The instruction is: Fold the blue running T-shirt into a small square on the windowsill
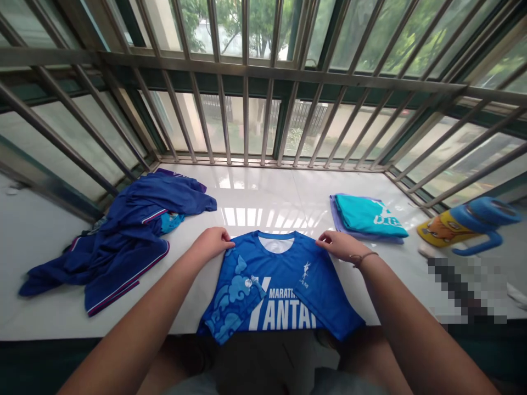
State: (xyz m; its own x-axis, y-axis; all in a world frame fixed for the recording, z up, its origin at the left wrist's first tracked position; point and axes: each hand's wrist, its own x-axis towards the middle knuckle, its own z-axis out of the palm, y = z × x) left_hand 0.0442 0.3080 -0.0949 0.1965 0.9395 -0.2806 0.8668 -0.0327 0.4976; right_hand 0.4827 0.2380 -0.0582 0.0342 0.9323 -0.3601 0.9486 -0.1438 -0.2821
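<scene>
A blue T-shirt (284, 274) with white lettering lies front side up on the white sill, its collar away from me. Its sleeves are turned inward over the front, and its lower end reaches the sill's near edge. My left hand (212, 243) pinches the cloth at the shoulder on the left. At the opposite shoulder, the thumb and fingers of my right hand (335, 244) are closed on the fabric. A cord bracelet circles my right wrist.
Dark blue clothes (132, 219) lie in a loose heap on the left. Folded turquoise and purple garments (366, 215) are stacked at the right, beside a yellow and blue handled bottle (457, 225) on its side. Metal window bars (267, 120) enclose the sill. A dark item at far right is pixelated.
</scene>
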